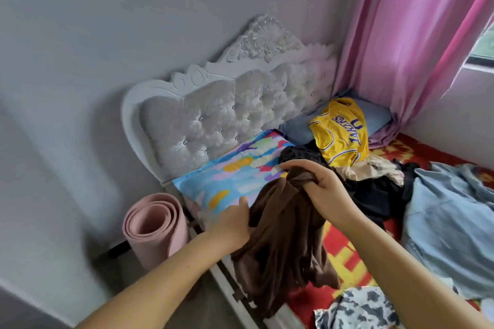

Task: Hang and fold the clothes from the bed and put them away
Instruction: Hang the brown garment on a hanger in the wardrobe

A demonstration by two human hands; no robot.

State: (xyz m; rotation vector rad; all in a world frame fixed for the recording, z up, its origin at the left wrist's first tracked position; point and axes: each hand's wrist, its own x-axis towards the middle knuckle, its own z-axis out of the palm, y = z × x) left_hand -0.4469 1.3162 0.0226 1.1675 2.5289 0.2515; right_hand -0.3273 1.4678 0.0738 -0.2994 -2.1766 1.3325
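Observation:
A brown garment (pixel 278 246) hangs bunched over the near edge of the bed. My right hand (pixel 318 184) grips its top in a fist and holds it up. My left hand (pixel 232 224) holds the garment's left edge lower down, fingers partly hidden by the cloth. Behind lies a pile of clothes: a yellow Lakers jersey (pixel 339 131), black clothes (pixel 374 195), a beige piece (pixel 374 168). A light blue denim garment (pixel 449 227) spreads at the right. A black-and-white patterned piece (pixel 358 310) lies at the bottom.
The bed has a red and yellow sheet (pixel 344 256), a colourful pillow (pixel 235 176), a blue pillow (pixel 379 115) and a white tufted headboard (pixel 213 115). A rolled pink mat (pixel 155 227) stands on the floor beside the bed. Pink curtains (pixel 417 35) hang at the right.

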